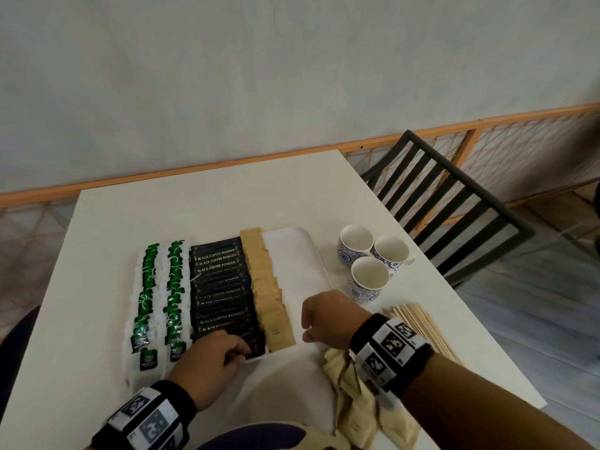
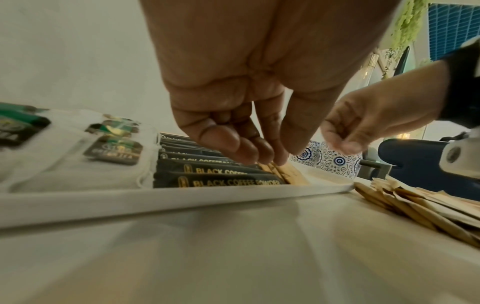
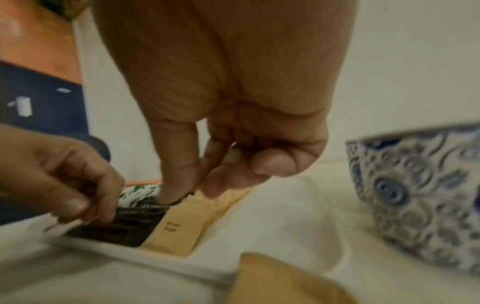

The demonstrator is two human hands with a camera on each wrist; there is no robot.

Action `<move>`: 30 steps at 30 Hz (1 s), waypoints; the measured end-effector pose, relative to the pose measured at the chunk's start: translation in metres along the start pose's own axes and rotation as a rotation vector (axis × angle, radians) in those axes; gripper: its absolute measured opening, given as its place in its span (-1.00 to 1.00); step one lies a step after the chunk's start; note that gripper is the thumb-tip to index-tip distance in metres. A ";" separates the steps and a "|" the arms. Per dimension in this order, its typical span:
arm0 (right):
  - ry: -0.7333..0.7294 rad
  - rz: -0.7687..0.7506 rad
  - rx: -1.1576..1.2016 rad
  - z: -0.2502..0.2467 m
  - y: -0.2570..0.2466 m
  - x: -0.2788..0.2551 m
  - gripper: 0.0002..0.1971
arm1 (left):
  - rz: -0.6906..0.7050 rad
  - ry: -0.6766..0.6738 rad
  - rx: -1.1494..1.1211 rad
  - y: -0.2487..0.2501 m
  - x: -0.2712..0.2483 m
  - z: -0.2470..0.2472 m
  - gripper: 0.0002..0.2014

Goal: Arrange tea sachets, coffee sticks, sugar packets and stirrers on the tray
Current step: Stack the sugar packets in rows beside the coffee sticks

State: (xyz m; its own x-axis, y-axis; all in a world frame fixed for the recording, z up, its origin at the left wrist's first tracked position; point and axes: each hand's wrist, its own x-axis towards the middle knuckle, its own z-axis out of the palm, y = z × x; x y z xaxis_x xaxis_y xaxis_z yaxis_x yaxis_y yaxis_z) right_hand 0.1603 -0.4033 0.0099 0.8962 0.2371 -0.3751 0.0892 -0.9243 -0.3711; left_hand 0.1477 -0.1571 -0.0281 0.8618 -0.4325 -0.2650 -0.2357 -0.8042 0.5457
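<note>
Nearest my lens, my left hand (image 1: 207,358) has its fingertips (image 2: 249,150) pressed down on the closest black coffee sticks (image 1: 224,293) at the tray's near edge. I judge it is steadying that row so it does not fan out; I see no stick pinched. Just right of that contact, the brown sugar packets (image 1: 269,297) overlap in a column on the white tray (image 1: 292,248). Beyond them my right hand (image 1: 328,316) hovers, fingers loosely curled, holding nothing I can see. On the far side of the sticks from it lie green tea sachets (image 1: 162,297). Loose sugar packets (image 1: 363,404) and wooden stirrers (image 1: 418,323) wait under and behind my right wrist, off the tray; three patterned cups (image 1: 370,264) stand farther out.
</note>
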 end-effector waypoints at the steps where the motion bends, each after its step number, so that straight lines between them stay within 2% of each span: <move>1: -0.070 -0.050 -0.068 -0.002 0.000 -0.010 -0.79 | -0.003 -0.006 -0.002 -0.001 -0.001 0.001 -0.79; 4: -0.279 -0.218 -0.259 0.005 0.000 -0.039 -0.71 | -0.007 -0.022 -0.011 -0.002 -0.003 0.003 -0.78; 6: -0.363 -0.326 -0.293 0.017 0.002 -0.056 -0.67 | -0.004 -0.024 -0.030 -0.003 -0.005 0.005 -0.77; 8: -0.371 -0.408 -0.371 0.032 0.005 -0.070 -0.62 | -0.002 -0.019 -0.044 -0.003 -0.007 0.006 -0.78; 11: -0.276 -0.489 -0.514 0.048 0.013 -0.083 -0.58 | -0.001 -0.006 -0.056 -0.005 -0.009 0.008 -0.81; 17: -0.157 -0.479 -0.505 0.053 0.023 -0.083 -0.79 | 0.002 0.005 -0.069 -0.007 -0.013 0.011 -0.81; 22: -0.190 -0.482 -0.473 0.051 0.013 -0.074 -0.83 | -0.007 0.011 -0.081 -0.007 -0.014 0.010 -0.83; 24: -0.238 -0.453 -0.376 0.044 0.008 -0.069 -0.80 | -0.009 0.010 -0.092 -0.007 -0.015 0.009 -0.85; 27: -0.256 -0.306 -0.134 0.027 -0.003 -0.056 -0.73 | 0.010 -0.014 -0.120 -0.004 -0.013 0.006 -0.88; 30: -0.165 -0.250 0.049 0.011 -0.014 -0.041 -0.74 | 0.048 -0.037 -0.265 0.007 -0.010 -0.003 -0.70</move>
State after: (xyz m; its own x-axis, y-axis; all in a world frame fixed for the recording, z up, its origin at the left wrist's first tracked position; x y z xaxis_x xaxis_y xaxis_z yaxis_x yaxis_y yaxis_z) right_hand 0.1174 -0.3970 0.0206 0.7658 0.5044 -0.3988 0.2732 -0.8167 -0.5083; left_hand 0.1386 -0.1571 -0.0199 0.8342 -0.4864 -0.2597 -0.1465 -0.6497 0.7459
